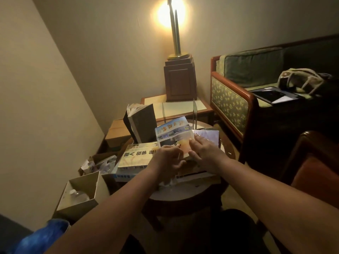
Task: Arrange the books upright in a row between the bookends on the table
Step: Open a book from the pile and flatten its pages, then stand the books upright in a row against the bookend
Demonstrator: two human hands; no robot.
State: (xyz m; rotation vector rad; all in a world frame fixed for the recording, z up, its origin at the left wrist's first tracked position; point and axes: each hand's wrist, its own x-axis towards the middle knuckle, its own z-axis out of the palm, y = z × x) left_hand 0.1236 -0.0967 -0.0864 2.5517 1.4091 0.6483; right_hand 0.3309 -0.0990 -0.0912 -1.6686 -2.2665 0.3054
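Left hand (pixel 168 158) grips, right hand (pixel 207 153) presses glossy book (pixel 172 132).

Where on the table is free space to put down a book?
Bare: the gap between the bookends, right of the dark book; also the table's near rim. Crowded: the middle, where the left hand grips and the right hand presses the booklet over flat books.

Count: at least 4 books (dark book (pixel 140 123), picture book (pixel 172 134), purple book (pixel 209 137), yellow book (pixel 135 158)), 2 bookends (left bookend (pixel 162 111), right bookend (pixel 195 110)), 1 lamp (pixel 177 43)
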